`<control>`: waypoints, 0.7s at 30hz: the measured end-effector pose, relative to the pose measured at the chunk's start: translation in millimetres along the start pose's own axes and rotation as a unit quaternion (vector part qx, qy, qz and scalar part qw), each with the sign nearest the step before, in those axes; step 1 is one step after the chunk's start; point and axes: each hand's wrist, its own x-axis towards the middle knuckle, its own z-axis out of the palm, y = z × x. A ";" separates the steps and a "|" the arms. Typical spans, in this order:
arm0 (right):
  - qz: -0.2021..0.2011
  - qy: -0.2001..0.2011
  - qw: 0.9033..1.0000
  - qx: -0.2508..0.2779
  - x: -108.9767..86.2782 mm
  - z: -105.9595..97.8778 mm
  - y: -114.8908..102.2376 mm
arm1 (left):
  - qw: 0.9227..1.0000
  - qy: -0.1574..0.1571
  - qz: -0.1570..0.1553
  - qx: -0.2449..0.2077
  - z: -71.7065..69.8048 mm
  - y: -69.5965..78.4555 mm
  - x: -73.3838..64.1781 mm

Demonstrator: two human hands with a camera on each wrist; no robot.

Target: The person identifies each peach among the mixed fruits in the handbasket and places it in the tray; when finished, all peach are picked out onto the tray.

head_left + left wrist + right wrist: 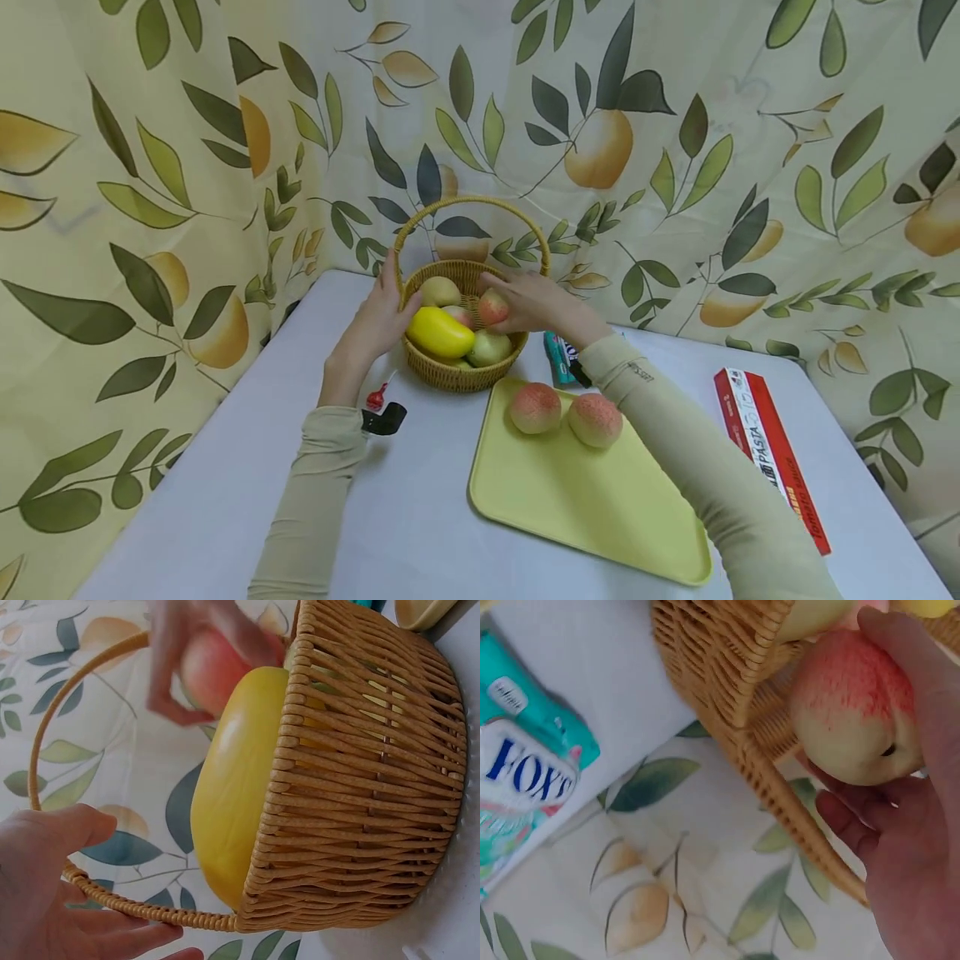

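Observation:
My right hand (528,300) grips a red-and-cream peach (851,712) at the right inside of a wicker basket (457,382), thumb on one side and fingers on the other. My left hand (52,877) is at the basket's left, with the arched handle (142,906) passing between its spread thumb and fairly straight fingers. Inside the basket lie a long yellow fruit (441,332), a pale round fruit (440,292), a greenish fruit (489,348) and a partly hidden pinkish one. Two more peaches, a left one (535,408) and a right one (596,420), sit on the yellow tray (585,508).
A teal Fox's packet (529,765) lies right of the basket, partly behind my right sleeve. The red pasta box (772,458) rests near the table's right side. A red-wrapped lollipop (377,397) is beside my left wrist. Leaf-patterned cloth (480,125) hangs behind the table.

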 end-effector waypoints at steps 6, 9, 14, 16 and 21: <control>0.017 0.024 0.992 0.123 -49.4 -21.1 -10.8 | 1.000 0.002 0.001 0.025 -8.4 7.3 7.2; 0.072 0.038 0.969 0.233 -90.2 -27.8 -13.5 | 1.000 -0.003 0.002 0.024 -8.0 11.4 10.6; 0.140 0.117 0.935 0.303 -164.7 -21.7 -7.2 | 1.000 -0.009 0.015 0.019 -1.4 16.7 15.0; 0.162 0.126 0.932 0.299 -189.5 -14.2 -4.5 | 1.000 -0.016 0.012 0.017 2.2 15.8 12.0; 0.211 0.081 0.925 0.306 -221.0 -10.9 4.0 | 1.000 -0.022 -0.011 0.016 -4.0 11.3 -5.7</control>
